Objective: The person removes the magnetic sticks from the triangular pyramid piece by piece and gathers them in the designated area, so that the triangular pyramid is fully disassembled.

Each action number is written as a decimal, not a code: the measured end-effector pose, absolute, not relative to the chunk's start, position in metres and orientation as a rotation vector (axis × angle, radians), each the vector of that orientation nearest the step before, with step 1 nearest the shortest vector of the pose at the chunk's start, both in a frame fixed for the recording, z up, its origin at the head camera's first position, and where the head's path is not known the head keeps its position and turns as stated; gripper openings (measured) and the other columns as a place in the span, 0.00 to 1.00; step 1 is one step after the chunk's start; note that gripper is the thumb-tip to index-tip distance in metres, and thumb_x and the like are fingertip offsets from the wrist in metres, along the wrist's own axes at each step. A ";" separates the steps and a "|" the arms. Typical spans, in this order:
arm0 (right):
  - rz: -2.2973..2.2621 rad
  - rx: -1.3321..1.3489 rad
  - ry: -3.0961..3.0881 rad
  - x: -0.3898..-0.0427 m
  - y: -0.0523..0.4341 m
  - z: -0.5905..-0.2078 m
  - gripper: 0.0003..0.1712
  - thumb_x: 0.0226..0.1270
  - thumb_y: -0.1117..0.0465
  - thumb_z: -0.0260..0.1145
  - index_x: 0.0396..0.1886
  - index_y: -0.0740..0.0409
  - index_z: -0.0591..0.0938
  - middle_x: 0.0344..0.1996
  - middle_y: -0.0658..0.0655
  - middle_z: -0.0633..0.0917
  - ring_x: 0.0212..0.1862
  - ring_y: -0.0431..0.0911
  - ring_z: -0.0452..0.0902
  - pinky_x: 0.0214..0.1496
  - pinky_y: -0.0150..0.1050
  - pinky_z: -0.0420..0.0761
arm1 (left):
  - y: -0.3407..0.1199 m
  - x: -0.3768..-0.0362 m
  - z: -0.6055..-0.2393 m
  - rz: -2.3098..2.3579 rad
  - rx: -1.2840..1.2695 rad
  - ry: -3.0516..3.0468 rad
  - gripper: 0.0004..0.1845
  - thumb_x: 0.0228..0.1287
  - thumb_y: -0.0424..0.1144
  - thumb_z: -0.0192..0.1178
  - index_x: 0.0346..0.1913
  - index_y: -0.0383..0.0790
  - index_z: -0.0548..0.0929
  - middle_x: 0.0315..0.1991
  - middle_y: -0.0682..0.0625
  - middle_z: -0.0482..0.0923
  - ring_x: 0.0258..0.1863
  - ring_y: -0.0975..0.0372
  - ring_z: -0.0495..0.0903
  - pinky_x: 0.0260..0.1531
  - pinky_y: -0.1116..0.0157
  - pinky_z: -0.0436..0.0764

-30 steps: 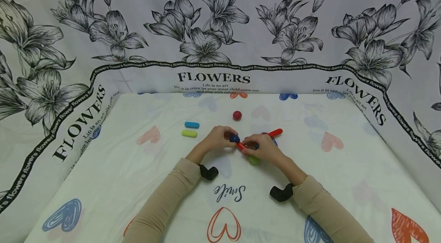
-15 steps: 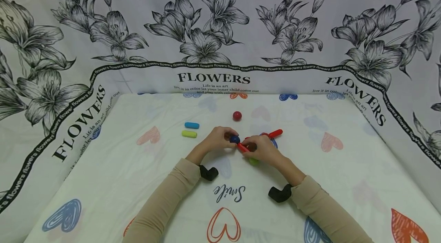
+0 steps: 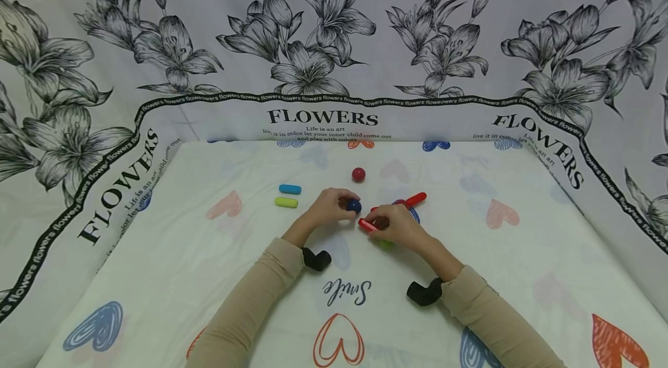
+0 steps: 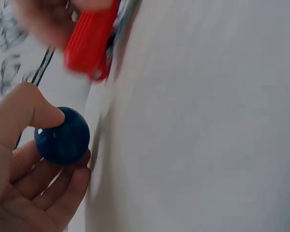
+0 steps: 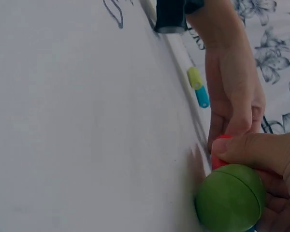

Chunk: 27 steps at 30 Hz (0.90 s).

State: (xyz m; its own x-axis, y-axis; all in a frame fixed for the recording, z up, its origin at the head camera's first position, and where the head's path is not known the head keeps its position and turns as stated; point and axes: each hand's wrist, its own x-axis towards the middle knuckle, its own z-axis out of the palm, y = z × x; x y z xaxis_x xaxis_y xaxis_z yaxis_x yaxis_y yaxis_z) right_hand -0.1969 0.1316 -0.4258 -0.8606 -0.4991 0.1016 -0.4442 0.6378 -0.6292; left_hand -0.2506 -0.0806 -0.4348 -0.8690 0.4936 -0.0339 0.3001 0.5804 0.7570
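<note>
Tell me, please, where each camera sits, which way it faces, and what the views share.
Head: above, looking forward and down at the table; both sleeved arms, left hand and right hand show.
Left wrist: low beside the cloth, on fingers pinching the blue ball.
Right wrist: low along the cloth, on the green ball; the left hand shows beyond.
Shared: the red stick appears in all three views.

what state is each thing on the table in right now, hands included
left hand: pinches the blue ball
blue ball: held between thumb and fingers, apart from the red stick
right hand: holds the red stick, green ball under it
red stick: gripped, free end toward the blue ball
green ball: against the cloth, attached to the stick
red ball: lying loose
blue stick: lying flat
yellow-green stick: lying flat beside it
</note>
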 end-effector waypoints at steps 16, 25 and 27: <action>-1.027 -0.836 2.767 -0.196 0.134 -0.428 0.18 0.53 0.61 0.75 0.45 0.59 0.86 0.37 0.56 0.88 0.34 0.40 0.78 0.39 0.24 0.79 | -0.084 -0.269 -0.439 1.396 0.400 2.723 0.22 0.58 0.36 0.67 0.57 0.36 0.80 0.56 0.40 0.82 0.54 0.52 0.82 0.57 0.59 0.81; -1.014 -0.852 2.778 -0.196 0.135 -0.428 0.18 0.53 0.61 0.75 0.44 0.60 0.86 0.37 0.56 0.88 0.35 0.40 0.77 0.39 0.23 0.79 | -0.083 -0.282 -0.440 1.454 0.280 2.753 0.23 0.60 0.36 0.66 0.59 0.36 0.79 0.58 0.40 0.80 0.54 0.52 0.82 0.58 0.58 0.81; -1.013 -0.853 2.778 -0.196 0.135 -0.428 0.18 0.52 0.61 0.75 0.44 0.60 0.86 0.36 0.56 0.88 0.35 0.40 0.78 0.39 0.24 0.79 | -0.083 -0.285 -0.441 1.467 0.264 2.754 0.23 0.60 0.35 0.66 0.59 0.36 0.78 0.57 0.39 0.80 0.54 0.52 0.81 0.58 0.58 0.80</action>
State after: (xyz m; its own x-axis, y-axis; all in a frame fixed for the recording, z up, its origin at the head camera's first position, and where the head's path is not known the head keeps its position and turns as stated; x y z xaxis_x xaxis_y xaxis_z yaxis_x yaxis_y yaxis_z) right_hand -0.1962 0.1350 -0.4281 -0.8445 -0.5210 0.1241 -0.4787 0.6302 -0.6113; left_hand -0.2846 -0.0826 -0.4406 -0.9857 0.1531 0.0705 0.1439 0.5470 0.8247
